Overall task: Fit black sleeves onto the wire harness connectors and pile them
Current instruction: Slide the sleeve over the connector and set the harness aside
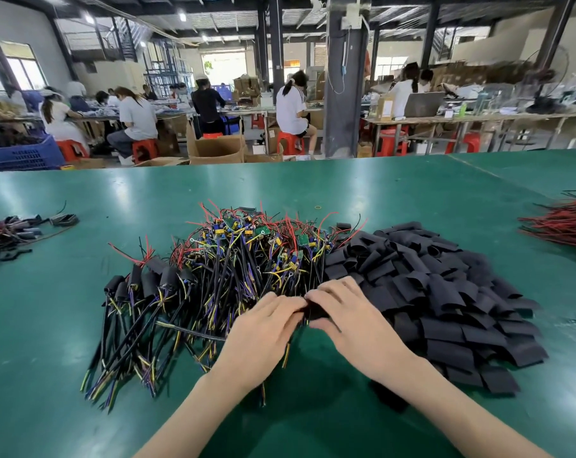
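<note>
Where the two hands meet at the near middle of the green table [49,325], the right hand [349,320] pinches a black sleeve [316,313] between thumb and curled fingers; the left hand [263,328] is curled too, its fingertips against the sleeve's left end, and it seems to grip a harness [286,353] whose thin wires trail out under the palm, though blur hides the exact hold; the sleeve lies with its long axis roughly left to right, and the trailing wires point back toward the person. Just beyond the hands sits a tangled heap of harnesses [240,259] with red, yellow and blue wires and small green boards; to its right, touching it, is a broad pile of loose sleeves [445,292]; to its left lies a row of sleeved harnesses [141,282], covered ends pointing away and cable tails running toward the near left. A bundle of red and black wires [564,226] lies at the far right, a smaller bundle [16,229] at the far left. Behind the table is a workshop; people sit on red stools [144,150] at long benches, around a dark pillar [346,77], cardboard boxes [217,148] and a blue crate [22,155].
</note>
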The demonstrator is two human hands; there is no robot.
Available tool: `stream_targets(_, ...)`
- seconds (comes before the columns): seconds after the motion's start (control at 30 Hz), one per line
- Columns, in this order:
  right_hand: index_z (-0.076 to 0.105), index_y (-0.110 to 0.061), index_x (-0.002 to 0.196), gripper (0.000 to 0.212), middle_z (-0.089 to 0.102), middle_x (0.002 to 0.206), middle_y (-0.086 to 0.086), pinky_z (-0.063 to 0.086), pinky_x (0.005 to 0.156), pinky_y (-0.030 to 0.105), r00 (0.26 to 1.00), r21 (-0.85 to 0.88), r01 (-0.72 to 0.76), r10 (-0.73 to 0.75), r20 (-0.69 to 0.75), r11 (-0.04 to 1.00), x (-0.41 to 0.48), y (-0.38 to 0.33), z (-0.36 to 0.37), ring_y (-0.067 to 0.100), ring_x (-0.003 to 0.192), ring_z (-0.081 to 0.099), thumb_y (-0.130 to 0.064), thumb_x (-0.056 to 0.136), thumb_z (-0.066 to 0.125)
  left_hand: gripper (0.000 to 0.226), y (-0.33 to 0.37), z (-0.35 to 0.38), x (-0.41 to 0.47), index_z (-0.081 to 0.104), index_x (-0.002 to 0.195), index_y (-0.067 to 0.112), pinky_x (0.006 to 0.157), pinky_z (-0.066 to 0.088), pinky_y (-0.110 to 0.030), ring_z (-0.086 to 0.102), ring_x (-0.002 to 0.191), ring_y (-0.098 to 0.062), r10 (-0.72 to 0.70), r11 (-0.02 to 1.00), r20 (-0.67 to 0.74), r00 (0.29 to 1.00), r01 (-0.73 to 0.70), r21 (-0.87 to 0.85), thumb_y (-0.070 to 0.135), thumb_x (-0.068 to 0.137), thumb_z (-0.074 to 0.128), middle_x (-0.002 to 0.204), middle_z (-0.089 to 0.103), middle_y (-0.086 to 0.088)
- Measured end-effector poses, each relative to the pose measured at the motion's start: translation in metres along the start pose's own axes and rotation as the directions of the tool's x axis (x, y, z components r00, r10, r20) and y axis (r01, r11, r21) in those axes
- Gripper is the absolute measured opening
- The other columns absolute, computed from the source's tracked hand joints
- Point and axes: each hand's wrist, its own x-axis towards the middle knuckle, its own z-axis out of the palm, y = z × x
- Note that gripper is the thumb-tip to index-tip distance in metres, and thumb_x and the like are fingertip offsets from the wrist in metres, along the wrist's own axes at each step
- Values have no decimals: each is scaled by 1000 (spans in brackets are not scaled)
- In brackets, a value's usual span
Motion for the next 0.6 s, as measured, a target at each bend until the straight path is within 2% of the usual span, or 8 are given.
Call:
stream_targets(0.07, 52, -14, 119, 35, 49, 109, 2, 45, 84, 38, 998, 104, -45, 40, 49, 994, -1, -4, 2, 26, 96, 53, -19, 87, 63, 19, 6, 2, -2, 56, 112, 16, 79, 45, -24, 53, 88, -5, -135, 971, 17, 991, 135, -199, 18, 93, 54, 100, 59, 8)
stream_targets(0.13, 48, -16, 123, 35, 43, 106, 1, 44, 81, 40, 992, 198, -105, 89, 85, 975, -3, -6, 2, 27, 91, 54, -15, 89, 58, 30, 7, 1, -4, 47, 117, 22, 82, 41, -15, 49, 90, 0, -154, 942, 53, 987, 163, -293, 20, 89, 57, 99, 52, 15)
stream_targets(0.2, 47, -15, 122, 33, 43, 103, 1, 43, 79, 39, 990, 226, -133, 117, 82, 965, -4, -5, 0, 27, 89, 52, -19, 91, 58, 45, 4, 0, -5, 40, 124, 26, 83, 37, -11, 47, 90, -3, -128, 942, 117, 985, 158, -296, 24, 84, 60, 103, 47, 19)
stream_targets(0.3, 47, -13, 120, 32, 48, 106, 1, 39, 81, 33, 985, 226, -169, 156, 75, 959, -4, 0, -8, 22, 95, 49, -24, 91, 58, 60, -6, -2, -6, 35, 132, 27, 83, 40, -15, 47, 94, -2, -141, 960, 196, 970, 182, -210, 29, 81, 64, 113, 44, 18)
stream_targets(0.37, 48, -11, 118, 32, 49, 106, 3, 38, 83, 33, 981, 237, -191, 178, 72, 953, -3, 4, -13, 21, 96, 47, -24, 91, 59, 49, -12, -3, -7, 44, 125, 26, 86, 41, -17, 47, 95, 2, -159, 972, 207, 965, 190, -140, 33, 82, 66, 112, 47, 18)
stream_targets(0.47, 48, -12, 116, 30, 48, 102, 0, 38, 80, 32, 974, 254, -226, 217, 64, 941, -2, 9, -17, 19, 88, 46, -23, 90, 60, 33, -19, -3, -8, 54, 111, 32, 91, 38, -14, 48, 96, 6, -207, 963, 219, 954, 238, -127, 44, 82, 66, 102, 50, 21)
stream_targets(0.6, 48, -14, 117, 31, 48, 103, -1, 38, 83, 32, 973, 241, -232, 227, 50, 942, -3, 10, -17, 20, 92, 46, -26, 90, 59, 21, -17, -8, -4, 49, 93, 45, 75, 39, -11, 52, 82, 5, -270, 934, 230, 935, 312, -174, 50, 81, 65, 82, 56, 23)
